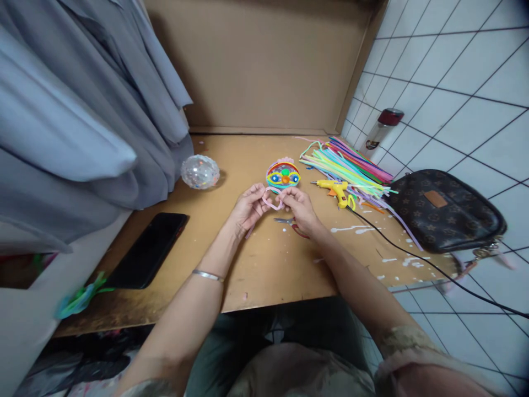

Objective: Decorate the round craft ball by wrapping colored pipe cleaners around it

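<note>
Between my two hands, a pink pipe cleaner (pixel 273 206) is bent into a loop, its tail hanging below my left hand. My left hand (pixel 251 207) pinches the loop's left side. On the other side, my right hand (pixel 299 206) is closed on the loop's right side. Just beyond the hands stands a round colourful ornament (pixel 283 173) with yellow, blue, green and orange parts. Scissors (pixel 284 220) with red handles lie partly under my right hand. A yellow glue gun (pixel 335 191) rests to the right, beside a pile of pipe cleaners (pixel 351 162) in many colours.
A clear ball (pixel 200 171) and a black phone (pixel 146 251) are on the table (pixel 264 270) at the left. At the right are a brown patterned bag (pixel 448 212), a bottle (pixel 379 132) and the glue gun's black cord (pixel 413 255). Grey cloth (pixel 91 99) hangs at the left.
</note>
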`<state>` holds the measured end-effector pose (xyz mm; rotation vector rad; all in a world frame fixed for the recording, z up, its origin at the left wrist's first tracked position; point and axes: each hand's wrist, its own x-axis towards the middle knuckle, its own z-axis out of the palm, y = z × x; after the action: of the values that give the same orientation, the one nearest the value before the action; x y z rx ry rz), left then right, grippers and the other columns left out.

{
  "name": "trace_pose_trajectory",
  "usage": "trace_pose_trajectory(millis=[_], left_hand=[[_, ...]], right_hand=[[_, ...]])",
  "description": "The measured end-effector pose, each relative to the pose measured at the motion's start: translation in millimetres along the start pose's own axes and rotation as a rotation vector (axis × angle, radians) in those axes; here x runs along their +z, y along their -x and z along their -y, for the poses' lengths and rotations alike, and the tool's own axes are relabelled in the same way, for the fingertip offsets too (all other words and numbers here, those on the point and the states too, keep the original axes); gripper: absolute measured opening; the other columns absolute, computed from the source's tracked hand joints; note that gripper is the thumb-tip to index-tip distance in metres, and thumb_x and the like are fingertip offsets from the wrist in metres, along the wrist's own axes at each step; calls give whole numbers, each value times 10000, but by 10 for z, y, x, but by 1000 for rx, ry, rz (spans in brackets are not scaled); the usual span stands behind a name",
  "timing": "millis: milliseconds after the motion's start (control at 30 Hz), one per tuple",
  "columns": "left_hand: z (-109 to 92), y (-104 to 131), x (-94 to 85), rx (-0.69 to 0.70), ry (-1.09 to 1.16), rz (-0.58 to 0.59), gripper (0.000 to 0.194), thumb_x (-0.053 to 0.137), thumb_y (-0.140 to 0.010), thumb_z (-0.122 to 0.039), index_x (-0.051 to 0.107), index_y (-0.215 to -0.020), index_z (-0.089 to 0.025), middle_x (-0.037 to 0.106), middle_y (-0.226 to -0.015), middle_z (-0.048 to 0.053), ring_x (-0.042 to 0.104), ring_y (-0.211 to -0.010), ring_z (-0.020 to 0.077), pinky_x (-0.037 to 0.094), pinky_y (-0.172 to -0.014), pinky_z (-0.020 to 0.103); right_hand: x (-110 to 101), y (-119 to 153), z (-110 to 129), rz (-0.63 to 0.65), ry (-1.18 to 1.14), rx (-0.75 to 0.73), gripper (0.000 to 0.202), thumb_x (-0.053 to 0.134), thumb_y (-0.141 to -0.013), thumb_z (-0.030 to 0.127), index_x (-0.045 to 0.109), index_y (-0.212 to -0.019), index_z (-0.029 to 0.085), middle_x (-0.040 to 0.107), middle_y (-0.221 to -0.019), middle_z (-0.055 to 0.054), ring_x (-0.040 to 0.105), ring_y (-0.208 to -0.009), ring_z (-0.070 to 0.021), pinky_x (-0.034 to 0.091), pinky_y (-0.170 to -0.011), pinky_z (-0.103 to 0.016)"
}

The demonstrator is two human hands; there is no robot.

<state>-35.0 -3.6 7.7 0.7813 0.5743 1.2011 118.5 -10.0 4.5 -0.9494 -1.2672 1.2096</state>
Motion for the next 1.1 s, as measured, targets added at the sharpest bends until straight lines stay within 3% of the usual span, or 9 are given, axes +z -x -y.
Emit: trace_pose_trajectory(millis=[200, 367, 600, 667, 800, 833, 900, 967, 1100], left_hand=[[13, -43, -76, -53, -198, -79, 282, 758, -748, -287, 505, -693, -174, 447, -469, -79, 386, -377, 52, 331, -409, 174], [57, -48, -139, -59, -372, -117, 393, 800, -676, -430, 515, -618, -165, 499, -500, -47, 421, -418, 63, 327, -426, 195], [60, -122, -263, 200, -624, -328, 328, 720, -749, -386, 516, -604, -174, 479, -505, -51, 354, -440, 60, 282, -464, 201], [68, -155, -294, 257, -673, -385, 294, 677, -772, -351, 511, -603, -177, 464, -504, -52, 360, -467, 71, 296, -496, 206], [100, -173, -308, 307, -894, -452, 233, 634, -788, -321, 540, -630, -177, 457, -531, -55, 384, -512, 89, 301, -549, 222], [105, -166, -302, 307, -967, -427, 224, 618, -797, -321, 548, -639, -178, 469, -539, -51, 401, -524, 96, 311, -566, 226], [108, -146, -288, 320, -1127, -376, 207, 579, -825, -329, 573, -677, -183, 512, -565, -36, 444, -553, 114, 329, -597, 237], [108, -126, -278, 315, -1303, -332, 203, 553, -846, -338, 606, -718, -190, 558, -588, -14, 475, -566, 135, 331, -609, 254], [117, -114, -273, 296, -1511, -279, 236, 521, -879, -359, 660, -781, -195, 642, -659, 37, 531, -608, 167, 324, -617, 275]], right_hand=[[-47, 12, 31, 116, 58, 57, 147, 648, -671, 326, 572, -663, 200, 570, -569, 38, 445, -494, -81, 315, -508, -216], [-102, 44, -7, 266, 293, 101, 64, 627, -612, 217, 573, -616, 182, 542, -527, 54, 459, -499, -75, 300, -498, -202], [-116, 101, 53, 511, 436, 107, 213, 729, -690, 362, 644, -632, 175, 567, -539, 35, 440, -497, -88, 318, -481, -222], [-174, 45, 121, 391, 452, -2, 306, 730, -702, 447, 612, -588, 188, 543, -541, 31, 430, -513, -97, 333, -498, -239], [-476, -336, 282, -403, 382, -349, 421, 536, -861, 529, 470, -570, 231, 468, -550, 31, 428, -558, -124, 399, -584, -268], [-570, -477, 322, -512, 434, -395, 412, 499, -889, 509, 454, -584, 236, 467, -563, 30, 443, -575, -132, 417, -612, -274], [-740, -772, 391, -577, 621, -431, 334, 487, -903, 417, 477, -625, 232, 522, -623, 13, 504, -643, -149, 446, -677, -282], [-862, -1047, 433, -512, 860, -388, 191, 509, -876, 282, 571, -713, 207, 644, -769, -31, 582, -765, -172, 463, -764, -290], [-987, -1461, 386, -342, 1289, -81, 190, 505, -878, 195, 694, -861, 174, 739, -967, -107, 648, -936, -229, 466, -828, -313]])
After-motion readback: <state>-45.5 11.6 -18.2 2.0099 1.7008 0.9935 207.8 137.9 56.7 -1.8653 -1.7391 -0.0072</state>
